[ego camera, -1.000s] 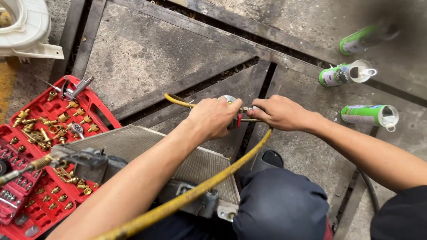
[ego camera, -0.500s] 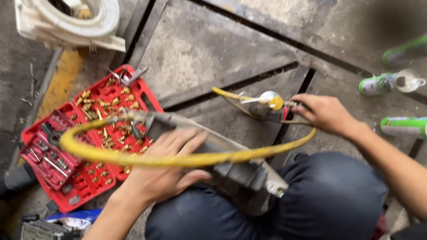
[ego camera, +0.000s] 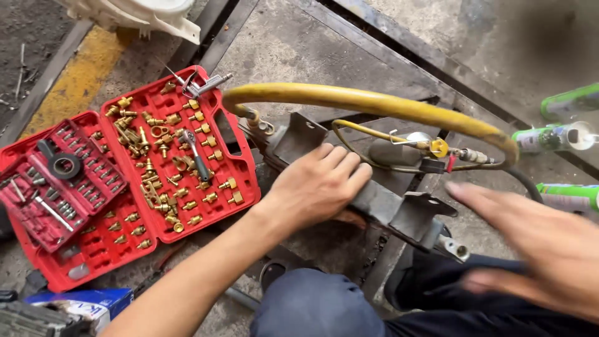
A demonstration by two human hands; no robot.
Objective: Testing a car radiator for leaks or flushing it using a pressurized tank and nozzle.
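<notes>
Since the earlier frame, the left hand [ego camera: 321, 187] has shifted from the yellow hose [ego camera: 374, 103] to the top edge of the metal radiator-like unit [ego camera: 380, 203] propped against the person's knees, while the right hand [ego camera: 543, 243] has left the brass-tipped hose fitting [ego camera: 437, 148] and is now blurred at lower right, holding nothing. Fingers [ego camera: 349, 165] of the left hand lie together, flat over the unit's edge, pressing rather than gripping; the right hand's fingers are spread loosely, though blur hides detail. The yellow hose arches above the unit, its fitting lying just beyond the unit's bracket [ego camera: 418, 215], apparently unattended. An open red case [ego camera: 246, 181] of brass adapters [ego camera: 162, 156] lies on the concrete floor [ego camera: 293, 56] to the left; green-labelled canisters [ego camera: 555, 138] lie to the right. Judging from this, the hose appears placed at the unit, whereas steadying and any further connection seem unfinished.
</notes>
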